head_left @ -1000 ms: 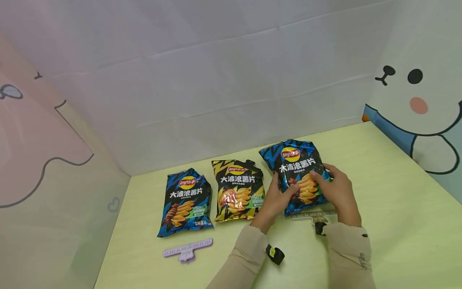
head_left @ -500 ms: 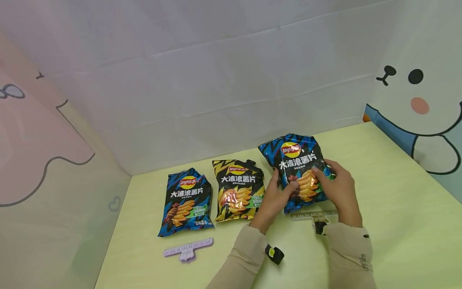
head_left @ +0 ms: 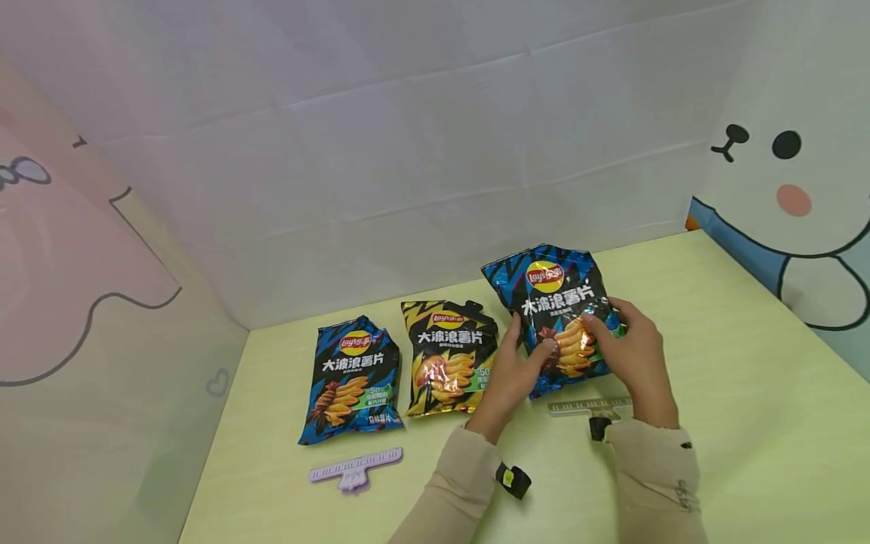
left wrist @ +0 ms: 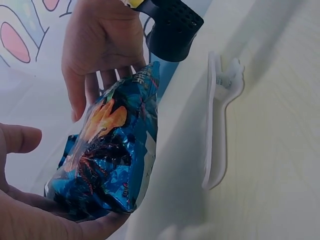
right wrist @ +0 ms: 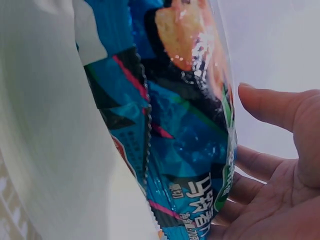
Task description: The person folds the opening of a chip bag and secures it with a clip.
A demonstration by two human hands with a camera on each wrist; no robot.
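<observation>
A blue and black potato chip bag [head_left: 559,298] is held off the table, tilted, between both hands. My left hand [head_left: 508,376] grips its lower left side, thumb across the front. On the right side my right hand [head_left: 637,353] holds it, with the thumb over the front and the other fingers running behind. In the left wrist view the bag [left wrist: 107,145] is seen from its lower end, above the table surface. The right wrist view shows its crimped edge, with the right hand [right wrist: 280,175] at the side. A pale translucent sealing clip [head_left: 584,406] lies just below the bag.
To the left lie a yellow and black chip bag [head_left: 445,363] with a dark clip [head_left: 469,310] at its top, and another blue chip bag [head_left: 353,381]. A purple sealing clip [head_left: 355,468] lies in front of them. Fabric walls [head_left: 421,166] enclose the pale table [head_left: 272,483].
The held bag has risen and shifted slightly left, away from the pale clip, with both hands following. The other bags and clips stay where they were.
</observation>
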